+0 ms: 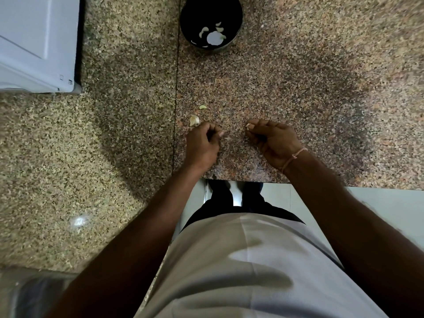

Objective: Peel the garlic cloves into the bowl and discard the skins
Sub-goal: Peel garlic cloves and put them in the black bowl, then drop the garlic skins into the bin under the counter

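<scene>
Garlic clove [248,126] is being pinched in the right hand [274,142] fingers; left hand [202,143] is curling, contents unclear, over the speckled granite surface [298,88] near the bowl [211,21].

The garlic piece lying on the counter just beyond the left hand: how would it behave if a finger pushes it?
The garlic piece looks small and pale with papery skin, so it is probably very light and would slide easily on the polished counter. Its curved shape suggests it may rock or spin rather than roll far. Loose skin could flake off.
</scene>
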{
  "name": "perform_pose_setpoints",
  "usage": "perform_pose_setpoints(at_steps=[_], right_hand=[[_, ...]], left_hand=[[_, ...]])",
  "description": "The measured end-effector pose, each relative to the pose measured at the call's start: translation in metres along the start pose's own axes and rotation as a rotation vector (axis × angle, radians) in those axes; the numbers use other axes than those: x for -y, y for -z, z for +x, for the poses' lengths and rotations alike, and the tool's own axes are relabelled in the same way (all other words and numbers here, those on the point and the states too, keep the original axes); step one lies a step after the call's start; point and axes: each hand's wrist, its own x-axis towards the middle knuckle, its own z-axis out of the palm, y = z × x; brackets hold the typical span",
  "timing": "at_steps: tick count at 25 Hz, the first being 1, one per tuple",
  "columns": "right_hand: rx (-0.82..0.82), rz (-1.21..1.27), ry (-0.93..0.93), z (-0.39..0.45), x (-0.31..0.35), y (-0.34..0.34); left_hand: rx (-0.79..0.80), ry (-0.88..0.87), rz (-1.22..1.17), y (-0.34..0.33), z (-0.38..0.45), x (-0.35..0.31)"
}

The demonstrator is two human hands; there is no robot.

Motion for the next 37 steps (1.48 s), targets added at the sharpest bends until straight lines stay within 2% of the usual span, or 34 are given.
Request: perform_pose_setpoints(at_steps=[3,7,11,13,15,19,24,27,30,32,37], right_hand=[[0.01,0.012,0.008,-0.002,0.001,-0.004],[0.018,0.015,0.017,-0.003,0.0,-0.001],[-0.007,0.035,0.02,-0.003,-0.001,0.002],[-0.004,0.031,0.021,-0.002,-0.003,0.001],[0.009,0.034,0.014,0.0,-0.005,-0.004],[0.033,0.171,-0.028,0.006,-0.011,-0.005],[0.02,0.185,-0.053,0.004,-0.021,-0.006],[0.042,0.178,-0.037,0.001,-0.025,-0.007],[0.122,0.091,-0.064,-0.003,-0.025,-0.013],[0.201,0.027,-0.106,-0.005,-0.023,-0.017],[0.397,-0.33,-0.249,-0.019,-0.034,-0.025]], left_hand=[[0.034,-0.126,0.182,-0.011,0.001,-0.007],[0.058,-0.196,0.368,-0.019,0.005,-0.009],[0.099,-0.296,0.65,-0.028,0.002,-0.006],[0.127,-0.296,0.682,-0.028,0.004,-0.006],[0.141,-0.237,0.486,-0.02,0.006,-0.001],[0.075,0.027,-0.054,0.002,0.008,0.008],[0.06,0.231,-0.421,0.004,0.002,0.005],[0.113,0.265,-0.602,-0.002,-0.006,0.004],[0.066,0.278,-0.696,-0.006,-0.021,0.005],[-0.042,0.285,-0.799,-0.012,-0.035,0.006],[-0.422,0.378,-0.981,-0.029,-0.108,0.004]])
